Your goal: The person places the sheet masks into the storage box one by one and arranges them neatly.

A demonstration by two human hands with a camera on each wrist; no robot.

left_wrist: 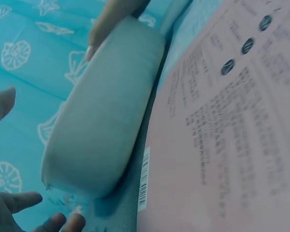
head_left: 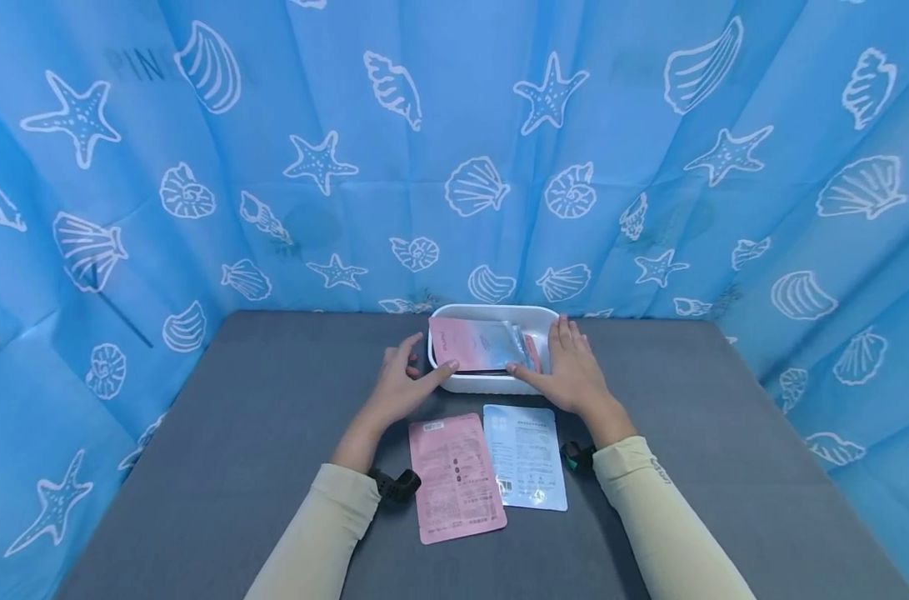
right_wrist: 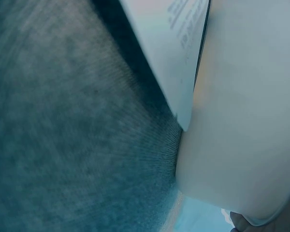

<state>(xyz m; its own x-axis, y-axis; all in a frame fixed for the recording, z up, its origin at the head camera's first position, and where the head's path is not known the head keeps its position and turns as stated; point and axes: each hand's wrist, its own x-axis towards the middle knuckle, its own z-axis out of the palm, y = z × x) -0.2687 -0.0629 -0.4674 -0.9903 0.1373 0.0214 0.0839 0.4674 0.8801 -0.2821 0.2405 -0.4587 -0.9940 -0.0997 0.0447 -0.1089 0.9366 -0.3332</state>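
A white oblong plastic bin (head_left: 491, 384) stands at the back of the table, holding a pink-and-blue sachet (head_left: 472, 343) on top of other packets. At its left end is my left hand (head_left: 400, 385), fingers spread and thumb reaching towards the front rim; the left wrist view shows a gap between these fingers and the bin wall (left_wrist: 104, 111). My right hand (head_left: 574, 371) lies along the right end, its fingers extended at the rim and its thumb by the front edge. In the right wrist view, only fingertips (right_wrist: 240, 223) show beyond the bin (right_wrist: 232, 159).
In front of the bin, a pink sachet (head_left: 457, 479) and a light-blue sachet (head_left: 525, 458) lie flat between the forearms, printed sides up. The table (head_left: 274, 433) is grey. A blue curtain (head_left: 454, 125) with shells and starfish hangs close behind the bin.
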